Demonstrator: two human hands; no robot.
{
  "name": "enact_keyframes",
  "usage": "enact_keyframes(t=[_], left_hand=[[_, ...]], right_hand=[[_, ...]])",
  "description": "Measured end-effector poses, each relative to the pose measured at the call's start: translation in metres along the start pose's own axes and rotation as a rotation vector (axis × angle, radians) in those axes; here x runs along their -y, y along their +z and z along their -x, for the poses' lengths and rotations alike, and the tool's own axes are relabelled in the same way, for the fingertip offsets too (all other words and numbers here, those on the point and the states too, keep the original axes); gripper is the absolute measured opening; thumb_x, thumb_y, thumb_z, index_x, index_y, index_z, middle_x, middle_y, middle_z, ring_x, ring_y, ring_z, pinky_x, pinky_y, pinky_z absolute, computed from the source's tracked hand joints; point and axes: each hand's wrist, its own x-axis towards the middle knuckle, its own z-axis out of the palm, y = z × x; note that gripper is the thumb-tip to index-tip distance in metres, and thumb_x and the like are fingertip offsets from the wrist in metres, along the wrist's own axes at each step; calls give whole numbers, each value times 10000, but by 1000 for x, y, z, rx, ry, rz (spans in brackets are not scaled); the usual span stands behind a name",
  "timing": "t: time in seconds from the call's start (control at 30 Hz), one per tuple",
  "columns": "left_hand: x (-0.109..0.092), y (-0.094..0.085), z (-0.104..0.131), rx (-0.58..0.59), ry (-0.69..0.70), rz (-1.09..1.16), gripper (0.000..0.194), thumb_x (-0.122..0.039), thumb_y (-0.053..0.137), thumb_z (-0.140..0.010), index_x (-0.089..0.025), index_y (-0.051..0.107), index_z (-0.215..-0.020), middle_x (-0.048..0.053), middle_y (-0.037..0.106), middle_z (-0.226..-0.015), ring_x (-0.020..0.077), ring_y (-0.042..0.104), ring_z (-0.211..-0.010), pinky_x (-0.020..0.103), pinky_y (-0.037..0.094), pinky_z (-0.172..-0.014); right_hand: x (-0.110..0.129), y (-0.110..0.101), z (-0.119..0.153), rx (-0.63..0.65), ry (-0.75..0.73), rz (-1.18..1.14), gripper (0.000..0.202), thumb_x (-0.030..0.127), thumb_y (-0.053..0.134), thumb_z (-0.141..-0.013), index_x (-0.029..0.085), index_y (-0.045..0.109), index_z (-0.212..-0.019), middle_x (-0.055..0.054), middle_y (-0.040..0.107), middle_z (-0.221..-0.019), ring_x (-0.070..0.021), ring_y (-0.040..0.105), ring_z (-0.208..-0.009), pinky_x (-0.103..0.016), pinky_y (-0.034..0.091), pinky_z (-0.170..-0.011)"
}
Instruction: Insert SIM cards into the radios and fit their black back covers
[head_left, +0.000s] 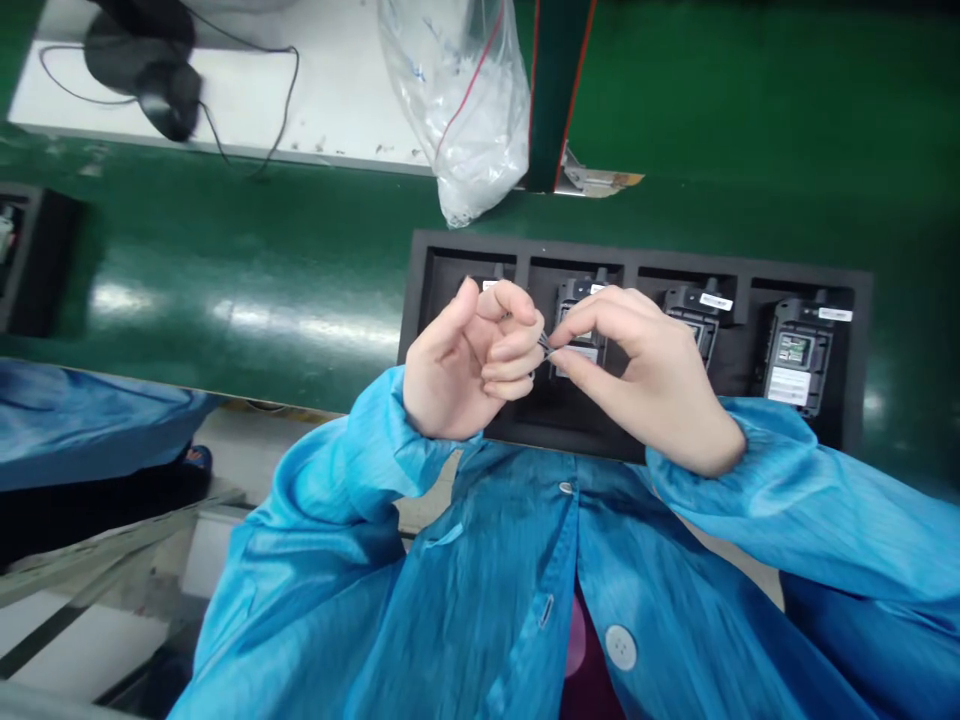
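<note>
Left hand (pixel 469 365): curled, fingers folded in toward the palm, thumb up; its fingertips meet the right hand's over the tray and pinch one end of a small dark part.
Right hand (pixel 645 375): thumb and forefinger pressed together on the other end of the same part, the other fingers loosely bent behind.
Small part (pixel 545 344): thin, dark, held between the two hands just above the tray's second slot; too small to tell what it is.
Tray (pixel 637 255): black, with four slots side by side, lying on the green tabletop (pixel 247 290) close to the person's body.
Devices: a black device with white labels sits in each slot that shows; the far right device (pixel 801 355) is in full view, the one next to it (pixel 694 305) is partly behind the right hand, and the two left slots are mostly hidden by the hands.
Plastic bag (pixel 465 100): clear, crumpled, hanging just beyond the tray.
Sleeves (pixel 810 500): shiny blue coat, buttoned at the front.
Cable (pixel 247 100): dark, lying on a white sheet at the far left.
</note>
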Motion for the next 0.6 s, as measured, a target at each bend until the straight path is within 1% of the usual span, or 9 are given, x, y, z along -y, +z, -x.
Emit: enact_keyframes(t=[0.13, 0.2, 0.23, 0.3, 0.33, 0.4, 0.47, 0.53, 0.6], left_hand=[[0, -9, 1, 19, 35, -56, 421, -565, 406, -959, -197, 592, -874, -21, 364, -681, 38, 306, -470, 128, 232, -382], [1, -13, 1, 60, 49, -70, 382, -561, 447, -943, -213, 605, -946, -12, 398, -731, 36, 314, -483, 133, 213, -378], [2, -14, 2, 87, 52, -72, 376, -561, 453, -940, -221, 610, -978, -10, 404, -745, 34, 312, -482, 136, 203, -376], [4, -15, 2, 132, 49, -80, 389, -572, 441, -940, -234, 612, -1025, -9, 407, -750, 28, 298, -467, 141, 193, -370], [4, -14, 2, 151, 46, -92, 400, -582, 433, -939, -239, 610, -1041, -9, 408, -747, 26, 291, -456, 143, 193, -365], [5, -13, 3, 171, 44, -127, 418, -602, 430, -932, -250, 606, -1072, -9, 418, -744, 24, 281, -437, 149, 202, -354], [5, -11, 3, 168, 44, -151, 423, -612, 452, -918, -263, 604, -1102, -10, 439, -747, 23, 276, -426, 154, 208, -346], [5, -11, 3, 146, 61, -164, 432, -614, 471, -909, -272, 602, -1137, -5, 479, -762, 29, 293, -424, 160, 212, -337], [4, -11, 3, 119, 91, -187, 452, -619, 458, -915, -275, 595, -1175, 10, 538, -811, 39, 349, -432, 166, 234, -331]], right_hand=[[2, 3, -1, 11, 24, -46, 73, 136, 580, -876, 194, 574, -832, 5, 626, -850, -136, 569, -823, -325, 443, -822], [1, 3, -2, -4, 85, -101, 65, 135, 574, -869, 194, 579, -895, 0, 628, -896, -127, 576, -835, -300, 459, -801], [1, 4, -3, -5, 126, -144, 108, 137, 576, -865, 198, 583, -954, -4, 635, -939, -125, 588, -855, -289, 472, -795], [-2, 7, -6, 32, 220, -259, 199, 166, 592, -862, 205, 592, -1057, -11, 653, -1009, -130, 617, -898, -277, 496, -789], [-2, 8, -8, 73, 267, -323, 205, 193, 604, -865, 204, 607, -1071, -12, 666, -1018, -134, 629, -903, -277, 505, -785], [-3, 11, -12, 145, 346, -414, 131, 264, 636, -868, 193, 657, -975, -7, 693, -959, -139, 643, -854, -278, 509, -749], [-2, 12, -14, 169, 379, -454, 150, 329, 666, -859, 181, 665, -835, 0, 698, -863, -137, 638, -784, -277, 498, -708], [-1, 10, -14, 143, 363, -443, 188, 351, 689, -846, 180, 650, -778, 9, 684, -799, -130, 623, -739, -274, 488, -691], [2, 7, -12, 85, 315, -407, 150, 320, 693, -847, 186, 647, -797, 16, 673, -794, -119, 611, -730, -269, 484, -696]])
